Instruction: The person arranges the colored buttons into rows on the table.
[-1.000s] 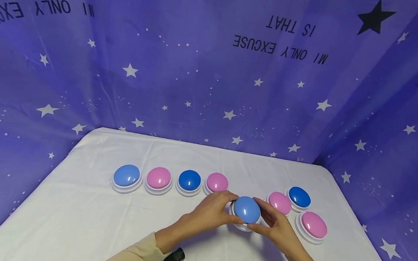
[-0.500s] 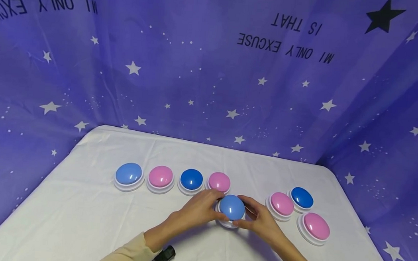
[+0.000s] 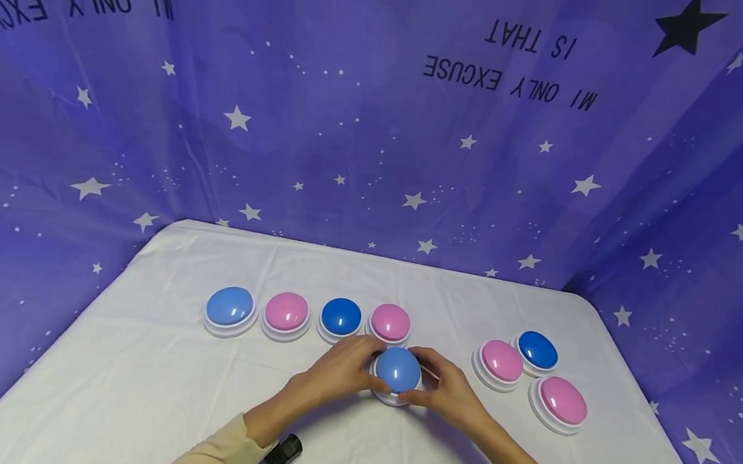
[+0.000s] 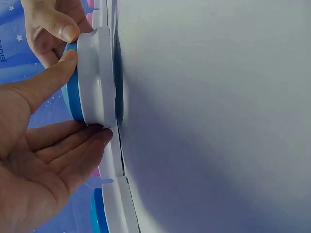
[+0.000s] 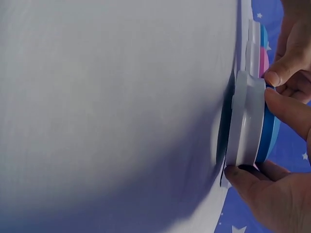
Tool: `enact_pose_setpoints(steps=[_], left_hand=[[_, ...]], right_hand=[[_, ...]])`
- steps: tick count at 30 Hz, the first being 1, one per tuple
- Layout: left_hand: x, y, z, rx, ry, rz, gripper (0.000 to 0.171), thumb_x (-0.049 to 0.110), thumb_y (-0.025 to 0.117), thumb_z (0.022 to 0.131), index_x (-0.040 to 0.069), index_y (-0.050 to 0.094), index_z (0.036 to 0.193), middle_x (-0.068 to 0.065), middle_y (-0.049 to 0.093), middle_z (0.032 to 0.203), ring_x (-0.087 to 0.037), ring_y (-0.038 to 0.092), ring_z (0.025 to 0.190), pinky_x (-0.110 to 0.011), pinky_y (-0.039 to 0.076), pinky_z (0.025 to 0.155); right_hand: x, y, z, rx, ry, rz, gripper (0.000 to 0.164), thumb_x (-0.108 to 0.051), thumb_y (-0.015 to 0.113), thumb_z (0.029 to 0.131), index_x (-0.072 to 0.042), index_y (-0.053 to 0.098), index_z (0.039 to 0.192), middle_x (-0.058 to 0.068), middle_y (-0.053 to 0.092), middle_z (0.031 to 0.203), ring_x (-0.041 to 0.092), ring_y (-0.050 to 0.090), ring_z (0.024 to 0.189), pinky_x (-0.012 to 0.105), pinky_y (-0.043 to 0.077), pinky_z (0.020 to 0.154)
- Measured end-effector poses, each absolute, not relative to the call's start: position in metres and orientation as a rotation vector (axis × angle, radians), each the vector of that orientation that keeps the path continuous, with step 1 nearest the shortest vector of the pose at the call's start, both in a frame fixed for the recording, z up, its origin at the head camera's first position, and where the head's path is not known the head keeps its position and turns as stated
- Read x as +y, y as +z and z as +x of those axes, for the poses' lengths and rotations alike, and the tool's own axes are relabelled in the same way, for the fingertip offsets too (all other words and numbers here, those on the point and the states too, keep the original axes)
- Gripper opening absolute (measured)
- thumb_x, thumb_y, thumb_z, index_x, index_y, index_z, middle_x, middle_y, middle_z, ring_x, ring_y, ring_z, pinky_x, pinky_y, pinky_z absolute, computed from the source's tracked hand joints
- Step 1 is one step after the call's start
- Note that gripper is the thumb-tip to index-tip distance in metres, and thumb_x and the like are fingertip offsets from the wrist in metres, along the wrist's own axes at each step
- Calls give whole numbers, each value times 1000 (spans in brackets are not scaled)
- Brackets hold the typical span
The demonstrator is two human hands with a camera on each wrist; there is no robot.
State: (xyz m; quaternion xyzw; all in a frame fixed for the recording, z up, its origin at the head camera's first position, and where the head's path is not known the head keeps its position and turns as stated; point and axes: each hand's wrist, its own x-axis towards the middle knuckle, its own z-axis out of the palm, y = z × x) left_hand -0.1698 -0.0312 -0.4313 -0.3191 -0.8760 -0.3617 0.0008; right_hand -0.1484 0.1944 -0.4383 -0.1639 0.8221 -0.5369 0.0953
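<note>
Between both hands is a light blue push button (image 3: 398,370) with a domed top and a white round base. My left hand (image 3: 347,367) grips its left side, thumb at the front and fingers behind. On the other side my right hand (image 3: 448,389) grips it the same way, and the two thumbs almost meet at the front. A narrow dark gap shows under the white base (image 4: 96,77) in the left wrist view, so it seems slightly off the cloth. Just behind it sits a pink button (image 3: 391,322).
Leftward along the row stand a dark blue button (image 3: 341,317), a pink button (image 3: 286,312) and a light blue button (image 3: 230,306). At the right are a pink button (image 3: 501,360), a dark blue one (image 3: 538,349) and another pink button (image 3: 563,401). A starry purple curtain (image 3: 353,117) surrounds the white table (image 3: 145,388).
Both hands have moved left with the light blue button, from near the right-hand group to in front of the row's rightmost pink button. The other buttons stay in place.
</note>
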Motion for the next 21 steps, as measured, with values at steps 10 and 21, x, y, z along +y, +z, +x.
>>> enact_pose_setpoints(steps=[10,21], left_hand=[[-35,-433,-169,-2765,-1082,-1015,48,26,91,70,3,70,106,0,70,95,-16,62,86,-29,50,79],[-33,-433,-171,-2792,-1049,-1017,50,28,92,69,5,70,107,3,69,95,-13,61,87,-28,51,81]], right_hand=[[188,-442,-147,2480,-1552,-479,69,-3,89,70,4,55,130,22,57,132,40,50,127,42,41,104],[192,-448,-147,2439,-1592,-531,70,-3,86,74,6,52,133,24,54,134,41,48,129,42,39,106]])
